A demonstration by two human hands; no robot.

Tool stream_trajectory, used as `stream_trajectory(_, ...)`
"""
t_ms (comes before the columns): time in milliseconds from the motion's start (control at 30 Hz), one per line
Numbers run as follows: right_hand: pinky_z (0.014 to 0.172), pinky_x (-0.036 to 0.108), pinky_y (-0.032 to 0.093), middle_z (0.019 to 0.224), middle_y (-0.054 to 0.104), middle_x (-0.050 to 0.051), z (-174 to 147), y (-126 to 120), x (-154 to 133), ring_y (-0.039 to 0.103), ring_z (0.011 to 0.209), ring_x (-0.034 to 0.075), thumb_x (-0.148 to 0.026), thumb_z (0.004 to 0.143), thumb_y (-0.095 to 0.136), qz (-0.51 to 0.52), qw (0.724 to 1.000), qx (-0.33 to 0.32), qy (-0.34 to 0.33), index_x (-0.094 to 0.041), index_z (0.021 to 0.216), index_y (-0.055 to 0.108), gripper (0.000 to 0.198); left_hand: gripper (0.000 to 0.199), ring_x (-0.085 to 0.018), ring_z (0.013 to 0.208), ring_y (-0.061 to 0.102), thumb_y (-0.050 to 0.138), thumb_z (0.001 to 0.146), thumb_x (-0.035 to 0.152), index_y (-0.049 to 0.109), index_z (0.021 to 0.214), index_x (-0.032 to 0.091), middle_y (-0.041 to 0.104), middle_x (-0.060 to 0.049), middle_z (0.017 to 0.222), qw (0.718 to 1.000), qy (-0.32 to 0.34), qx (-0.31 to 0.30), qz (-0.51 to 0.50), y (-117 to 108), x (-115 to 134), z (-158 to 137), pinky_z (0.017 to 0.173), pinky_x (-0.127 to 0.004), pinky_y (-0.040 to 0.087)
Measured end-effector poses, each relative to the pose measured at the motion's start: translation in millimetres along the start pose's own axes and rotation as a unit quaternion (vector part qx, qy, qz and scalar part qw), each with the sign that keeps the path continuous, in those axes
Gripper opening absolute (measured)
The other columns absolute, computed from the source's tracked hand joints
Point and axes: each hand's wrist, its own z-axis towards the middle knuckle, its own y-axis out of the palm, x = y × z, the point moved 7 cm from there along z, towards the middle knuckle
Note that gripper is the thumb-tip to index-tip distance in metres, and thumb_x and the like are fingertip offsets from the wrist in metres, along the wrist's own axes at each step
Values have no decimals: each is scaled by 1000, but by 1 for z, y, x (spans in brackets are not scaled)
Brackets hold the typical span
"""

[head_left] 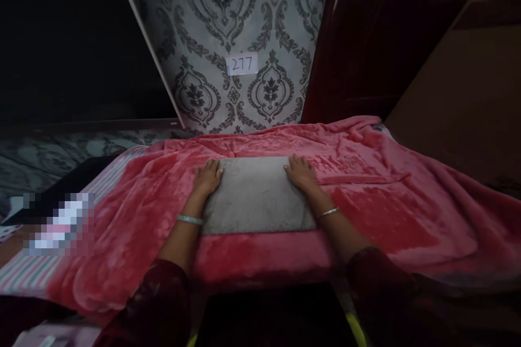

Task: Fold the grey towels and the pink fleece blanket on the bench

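A grey cloth [257,195] lies flat on a red and pink blanket [378,217], well in from the blanket's left and right ends. A strip of blanket shows between the cloth's near edge and the blanket's own near edge; beyond the cloth's far edge the blanket runs on in loose folds. The cloth looks smooth, its far edge nearly straight and shorter to the eye than its near one.

The left hand [208,176] rests palm down at the cloth's far left corner, its fingers straight and pointing toward the blanket's far edge, the thumb lying on the cloth. The right hand [300,172] rests likewise at the far right corner, fingers a little spread, partly over the cloth and partly over the blanket. Both hands are unclenched and well apart, with the cloth spread between them. A pale bracelet [189,219] circles the left wrist and a thin silver bangle [329,211] the right forearm; dark red sleeves [163,287] cover the arms above.

Striped fabric [116,176] shows along the blanket's left edge. Behind the far edge stands a patterned wall [220,5] bearing a paper label [242,64] marked 277, between a dark screen [73,38] and a glossy dark red panel [366,38].
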Motion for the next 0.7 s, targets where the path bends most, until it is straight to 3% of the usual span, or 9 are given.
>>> stream_trajectory(100,122,56,23,169,25,13,-15,-7,-49,19,156,30,-35,103,32,-1,995,36,-88,-14,159,37,59,50,-28,148,42,39,99,28,55,145,16,51,-15,155,995,-38,64,-69,-2,-21,-15,122,-54,32)
stream_trajectory(267,124,51,24,169,25,12,-46,16,-177,24,155,26,-29,102,32,23,961,-40,-272,-15,162,31,61,54,-23,133,58,36,94,19,56,144,12,63,-14,143,985,-80,106,-110,8,-43,-29,117,-42,44)
stream_trajectory(400,123,53,22,168,30,8,-58,36,-241,24,155,26,-25,102,27,34,942,-39,-330,-17,160,35,59,55,-21,134,58,36,95,18,55,146,14,60,-11,147,979,-72,111,-152,15,-47,-31,116,-39,45)
stream_trajectory(533,125,50,16,168,30,8,-51,51,-237,21,156,25,-38,105,28,34,949,-30,-313,-17,160,35,60,55,-19,134,58,36,94,16,56,145,18,61,-8,146,978,-69,110,-164,20,-50,-30,115,-39,46)
stream_trajectory(700,124,50,14,169,25,14,-30,45,-152,20,156,27,-52,104,30,-8,979,-2,-206,-14,161,33,69,54,-20,134,58,38,95,18,56,146,16,61,-9,146,976,-77,108,-174,20,-49,-30,116,-39,44)
